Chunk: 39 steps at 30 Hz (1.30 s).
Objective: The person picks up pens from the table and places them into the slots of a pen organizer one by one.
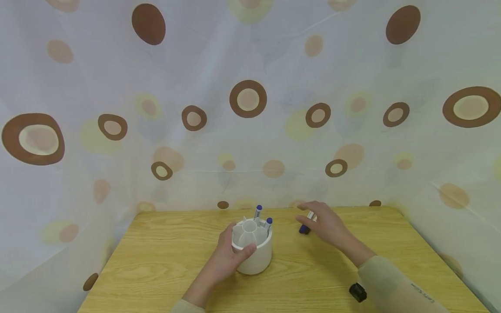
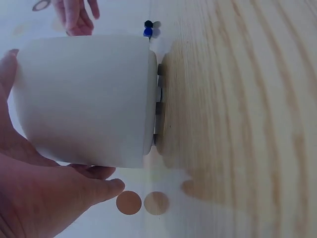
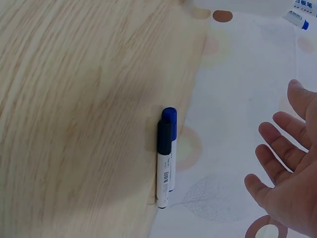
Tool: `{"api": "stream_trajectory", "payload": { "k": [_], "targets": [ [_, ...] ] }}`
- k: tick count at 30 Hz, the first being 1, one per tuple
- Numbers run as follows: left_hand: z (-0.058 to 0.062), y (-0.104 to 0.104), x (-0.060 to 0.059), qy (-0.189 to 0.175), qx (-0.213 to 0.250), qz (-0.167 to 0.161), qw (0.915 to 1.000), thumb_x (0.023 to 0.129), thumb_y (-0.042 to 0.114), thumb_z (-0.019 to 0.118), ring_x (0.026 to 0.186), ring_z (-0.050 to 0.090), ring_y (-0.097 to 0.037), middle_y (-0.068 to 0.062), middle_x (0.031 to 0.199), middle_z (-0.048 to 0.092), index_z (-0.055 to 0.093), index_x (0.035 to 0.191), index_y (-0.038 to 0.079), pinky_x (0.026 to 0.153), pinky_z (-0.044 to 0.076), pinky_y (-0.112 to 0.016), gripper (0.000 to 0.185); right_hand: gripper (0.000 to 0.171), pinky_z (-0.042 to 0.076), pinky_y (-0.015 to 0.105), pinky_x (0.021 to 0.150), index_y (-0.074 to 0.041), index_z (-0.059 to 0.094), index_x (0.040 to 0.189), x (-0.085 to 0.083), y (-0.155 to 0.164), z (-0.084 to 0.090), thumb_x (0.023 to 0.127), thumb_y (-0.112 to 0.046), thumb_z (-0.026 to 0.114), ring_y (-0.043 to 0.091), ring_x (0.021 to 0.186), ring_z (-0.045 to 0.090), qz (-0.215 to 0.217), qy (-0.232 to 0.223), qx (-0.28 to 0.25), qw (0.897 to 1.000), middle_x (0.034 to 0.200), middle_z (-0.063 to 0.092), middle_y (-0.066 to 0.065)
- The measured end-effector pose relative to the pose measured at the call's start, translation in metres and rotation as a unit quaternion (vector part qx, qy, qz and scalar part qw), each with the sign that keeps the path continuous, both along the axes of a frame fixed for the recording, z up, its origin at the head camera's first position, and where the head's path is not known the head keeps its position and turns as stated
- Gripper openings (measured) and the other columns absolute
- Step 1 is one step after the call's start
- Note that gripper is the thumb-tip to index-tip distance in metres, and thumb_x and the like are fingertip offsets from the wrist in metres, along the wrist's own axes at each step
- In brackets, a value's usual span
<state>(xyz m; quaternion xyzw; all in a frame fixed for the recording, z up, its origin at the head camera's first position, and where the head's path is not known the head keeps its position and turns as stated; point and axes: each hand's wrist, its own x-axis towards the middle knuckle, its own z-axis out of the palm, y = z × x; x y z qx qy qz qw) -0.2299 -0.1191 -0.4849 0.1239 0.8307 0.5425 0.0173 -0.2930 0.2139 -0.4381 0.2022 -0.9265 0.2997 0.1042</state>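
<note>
Left hand [image 1: 225, 260] fingers wrapped round white holder [image 1: 253, 250] | right hand [image 1: 326, 226] fingers spread above two markers [image 1: 306, 224] right of holder | risk: nudged markers rolling across tabletop [image 1: 156, 256]

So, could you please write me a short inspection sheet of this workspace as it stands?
Surface: wooden table, light grain, bare patches visible.
Job's things: white holder upright, two blue-capped markers in holder; two markers on table lying side by side.
Clutter: small black object near the right sleeve.
Hands: left hand grips the holder; right hand open above the loose markers.
Cables: nothing seen.
Surroundings: spotted curtain behind and beside the table.
</note>
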Motion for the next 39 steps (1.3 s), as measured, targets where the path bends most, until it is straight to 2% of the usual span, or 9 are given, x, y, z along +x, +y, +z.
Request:
{"api": "stream_trajectory", "payload": {
  "k": [5,12,15,19,24,32,39],
  "targets": [
    [0.001,-0.001,0.002,0.014,-0.008,0.016,0.9998,0.108,0.053,0.068,0.15,0.04,-0.06,-0.036,0.171,0.024,0.023,0.173,0.003,0.119,0.034,-0.08,0.093,0.039,0.05,0.068,0.111,0.0,0.074,0.137,0.0,0.005,-0.003,0.108,-0.027,0.075,0.048,0.134,0.061,-0.007,-0.006,-0.002,1.0,0.139,0.072,0.021],
    [0.001,-0.001,0.002,0.023,-0.025,0.038,0.9987,0.108,0.054,0.069,0.138,0.052,-0.056,-0.036,0.157,0.033,0.027,0.173,0.006,0.113,0.042,-0.079,0.091,0.036,0.049,0.069,0.112,0.0,0.076,0.135,-0.002,0.012,-0.007,0.107,-0.023,0.076,0.049,0.133,0.062,-0.012,0.01,0.003,1.0,0.136,0.073,0.021],
    [0.001,-0.001,0.003,0.021,-0.032,0.041,0.9984,0.108,0.055,0.067,0.137,0.052,-0.058,-0.036,0.158,0.032,0.026,0.173,0.005,0.112,0.043,-0.079,0.092,0.036,0.048,0.07,0.112,0.0,0.076,0.135,-0.005,0.017,-0.009,0.108,-0.024,0.075,0.05,0.134,0.061,-0.02,0.006,0.007,1.0,0.136,0.073,0.021],
    [0.001,0.0,0.003,0.02,-0.022,0.033,0.999,0.108,0.055,0.067,0.146,0.044,-0.062,-0.036,0.169,0.025,0.021,0.174,0.003,0.116,0.036,-0.08,0.095,0.038,0.049,0.07,0.111,0.001,0.074,0.138,-0.01,0.024,-0.014,0.108,-0.023,0.075,0.05,0.133,0.061,-0.034,-0.005,0.014,0.999,0.136,0.072,0.022],
    [-0.003,0.0,0.001,0.014,-0.005,0.021,0.9997,0.108,0.054,0.068,0.157,0.033,-0.057,-0.03,0.176,0.025,0.016,0.175,0.004,0.124,0.026,-0.077,0.099,0.04,0.049,0.071,0.11,0.003,0.071,0.14,-0.018,0.033,-0.021,0.108,-0.021,0.075,0.053,0.134,0.059,-0.045,-0.013,0.028,0.998,0.14,0.069,0.027],
    [-0.003,0.0,0.001,0.016,-0.04,0.028,0.9987,0.105,0.058,0.071,0.145,0.047,-0.059,-0.033,0.17,0.023,0.019,0.176,0.006,0.118,0.039,-0.076,0.103,0.041,0.046,0.073,0.112,0.005,0.067,0.144,-0.029,0.048,-0.027,0.109,-0.016,0.072,0.057,0.138,0.055,-0.03,-0.017,0.039,0.999,0.146,0.064,0.032],
    [-0.003,0.002,-0.001,0.017,-0.033,0.016,0.9992,0.107,0.058,0.067,0.153,0.036,-0.062,-0.034,0.175,0.018,0.016,0.176,0.004,0.121,0.031,-0.077,0.101,0.044,0.045,0.075,0.112,0.006,0.064,0.147,-0.041,0.062,-0.041,0.109,-0.014,0.071,0.059,0.139,0.053,-0.042,-0.039,0.049,0.997,0.149,0.06,0.034]
  ]
}}
